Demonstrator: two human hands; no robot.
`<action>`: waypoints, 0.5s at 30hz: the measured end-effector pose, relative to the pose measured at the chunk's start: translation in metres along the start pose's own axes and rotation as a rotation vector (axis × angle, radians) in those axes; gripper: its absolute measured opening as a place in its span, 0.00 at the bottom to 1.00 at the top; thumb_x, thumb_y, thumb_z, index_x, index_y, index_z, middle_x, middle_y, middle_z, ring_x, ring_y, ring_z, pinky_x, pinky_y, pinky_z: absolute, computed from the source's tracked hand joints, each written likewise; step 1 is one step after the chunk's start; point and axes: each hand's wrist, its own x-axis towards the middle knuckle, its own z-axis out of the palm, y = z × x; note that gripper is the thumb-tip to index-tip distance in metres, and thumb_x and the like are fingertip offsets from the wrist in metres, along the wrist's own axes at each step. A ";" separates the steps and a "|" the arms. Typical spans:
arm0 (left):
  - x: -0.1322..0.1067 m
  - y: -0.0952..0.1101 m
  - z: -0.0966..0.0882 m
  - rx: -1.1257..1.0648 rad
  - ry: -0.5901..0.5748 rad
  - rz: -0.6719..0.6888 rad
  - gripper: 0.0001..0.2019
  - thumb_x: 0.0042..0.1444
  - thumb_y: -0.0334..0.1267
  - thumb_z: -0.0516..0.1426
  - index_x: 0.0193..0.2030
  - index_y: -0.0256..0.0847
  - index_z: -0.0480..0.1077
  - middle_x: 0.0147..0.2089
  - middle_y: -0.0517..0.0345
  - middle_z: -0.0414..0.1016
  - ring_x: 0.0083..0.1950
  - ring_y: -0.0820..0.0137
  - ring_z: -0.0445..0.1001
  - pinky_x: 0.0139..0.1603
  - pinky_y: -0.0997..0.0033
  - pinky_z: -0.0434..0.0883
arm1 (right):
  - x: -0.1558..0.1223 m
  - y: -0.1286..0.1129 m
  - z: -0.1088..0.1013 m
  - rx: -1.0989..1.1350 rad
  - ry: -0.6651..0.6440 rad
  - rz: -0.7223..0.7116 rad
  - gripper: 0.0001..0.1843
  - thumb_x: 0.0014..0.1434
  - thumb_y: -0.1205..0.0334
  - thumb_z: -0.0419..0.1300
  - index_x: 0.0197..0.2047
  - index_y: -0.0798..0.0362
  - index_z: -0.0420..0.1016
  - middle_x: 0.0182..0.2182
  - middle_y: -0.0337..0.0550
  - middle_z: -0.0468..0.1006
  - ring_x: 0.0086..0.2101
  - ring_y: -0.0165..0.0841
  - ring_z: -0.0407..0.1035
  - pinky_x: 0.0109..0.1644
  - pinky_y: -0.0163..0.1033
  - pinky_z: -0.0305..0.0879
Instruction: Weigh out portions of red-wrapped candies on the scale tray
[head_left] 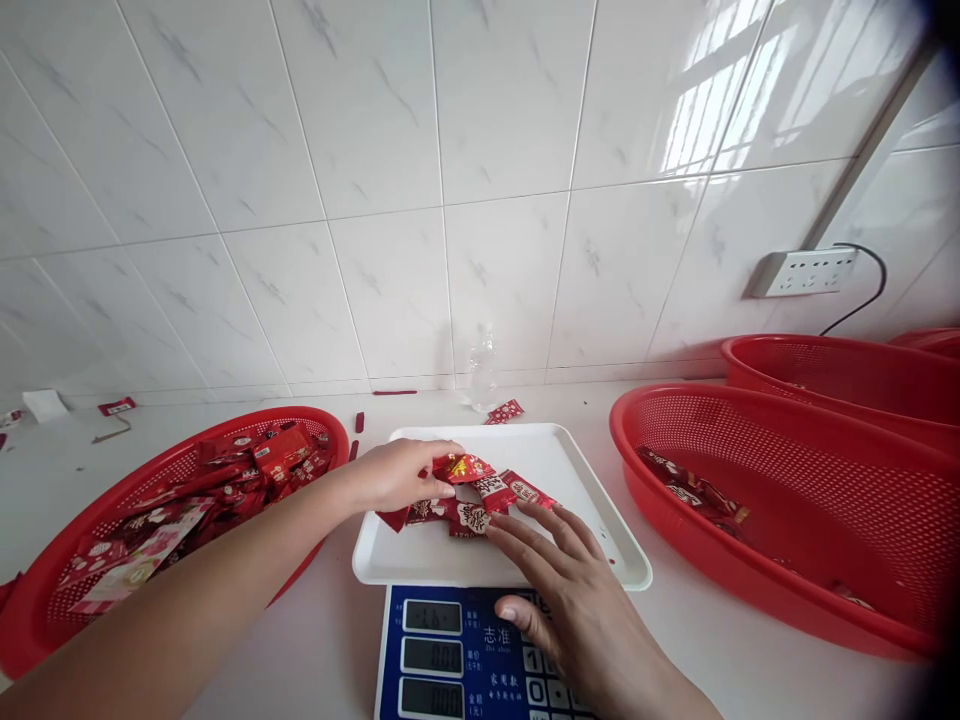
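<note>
A white tray [577, 470] sits on a blue electronic scale [450, 655]. Several red candy packets [469, 495] lie in a small heap on the tray. My left hand [397, 472] reaches in from the left with its fingers closed on some of these packets. My right hand [559, 580] lies flat over the tray's near edge, fingers stretched out and apart, the fingertips touching the heap.
A red mesh basket [45, 590] at the left holds many red packets [225, 480]. Two more red baskets stand at the right, the nearer one [787, 470] with a few packets. A clear bottle [484, 370] stands by the tiled wall. A power strip [806, 272] hangs on the wall.
</note>
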 end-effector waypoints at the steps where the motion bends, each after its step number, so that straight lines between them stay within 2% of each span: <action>1: 0.000 0.000 0.003 -0.002 -0.022 0.049 0.22 0.53 0.45 0.58 0.57 0.54 0.69 0.38 0.58 0.77 0.39 0.63 0.73 0.38 0.70 0.64 | 0.000 0.000 0.001 -0.049 -0.038 -0.012 0.25 0.63 0.46 0.53 0.58 0.52 0.67 0.52 0.47 0.75 0.55 0.50 0.65 0.52 0.63 0.64; 3: 0.002 0.000 0.009 0.005 -0.053 0.138 0.20 0.54 0.43 0.58 0.55 0.55 0.71 0.46 0.56 0.77 0.47 0.60 0.73 0.45 0.67 0.65 | 0.000 -0.002 0.004 -0.092 -0.083 0.004 0.27 0.64 0.45 0.52 0.58 0.53 0.66 0.52 0.49 0.74 0.57 0.53 0.62 0.55 0.69 0.58; 5: 0.004 0.001 0.012 0.015 -0.060 0.183 0.17 0.54 0.41 0.58 0.51 0.52 0.74 0.51 0.55 0.75 0.52 0.58 0.71 0.49 0.66 0.64 | -0.003 -0.003 0.006 -0.086 -0.088 0.035 0.25 0.65 0.45 0.49 0.57 0.53 0.68 0.51 0.50 0.76 0.57 0.53 0.61 0.56 0.70 0.55; 7: 0.005 0.002 0.012 0.004 -0.075 0.158 0.14 0.56 0.42 0.56 0.48 0.49 0.75 0.48 0.54 0.75 0.47 0.60 0.73 0.46 0.66 0.66 | -0.006 -0.002 0.006 -0.064 -0.061 0.059 0.23 0.66 0.47 0.48 0.54 0.52 0.69 0.47 0.49 0.78 0.55 0.51 0.64 0.57 0.69 0.55; 11: -0.003 0.010 0.003 -0.126 -0.085 -0.008 0.15 0.57 0.47 0.54 0.48 0.44 0.70 0.37 0.57 0.73 0.34 0.67 0.71 0.34 0.69 0.65 | -0.009 0.004 0.003 -0.023 0.041 0.078 0.17 0.67 0.51 0.49 0.50 0.52 0.69 0.41 0.46 0.80 0.49 0.45 0.70 0.56 0.66 0.58; 15: -0.019 0.020 -0.001 -0.417 -0.123 -0.107 0.15 0.52 0.37 0.58 0.47 0.43 0.64 0.44 0.56 0.69 0.34 0.71 0.69 0.36 0.70 0.67 | -0.007 0.006 -0.006 0.049 0.173 0.095 0.11 0.67 0.58 0.50 0.49 0.51 0.67 0.39 0.44 0.80 0.42 0.38 0.74 0.53 0.56 0.65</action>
